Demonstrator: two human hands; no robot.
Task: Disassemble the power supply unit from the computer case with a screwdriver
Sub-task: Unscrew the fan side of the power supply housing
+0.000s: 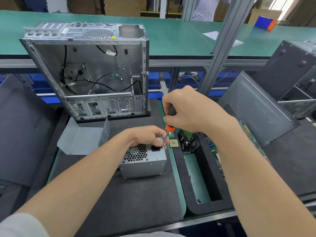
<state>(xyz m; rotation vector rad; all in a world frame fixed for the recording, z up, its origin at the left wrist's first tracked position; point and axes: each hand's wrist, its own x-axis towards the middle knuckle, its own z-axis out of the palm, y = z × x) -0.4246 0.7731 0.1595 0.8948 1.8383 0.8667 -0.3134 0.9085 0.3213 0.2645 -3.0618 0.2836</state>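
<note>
Two hands, right hand (188,110) gripping screwdriver (170,128), left hand (148,135) pinching its shaft (case sticker (113,37) unreadable)

What I count on the tabletop (133,206)

I make it one open computer case (89,72); one power supply unit (143,161); one screwdriver (169,124); one processor chip (174,143); one circuit board (248,134); one metal cover (82,141); two dark side panels (256,108); two hands, left hand (147,134) and right hand (188,110).

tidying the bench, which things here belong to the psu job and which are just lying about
Job: power supply unit, screwdriver in right hand, left hand on the unit, computer case.
Lying about: cpu chip, circuit board, side panel.
</note>
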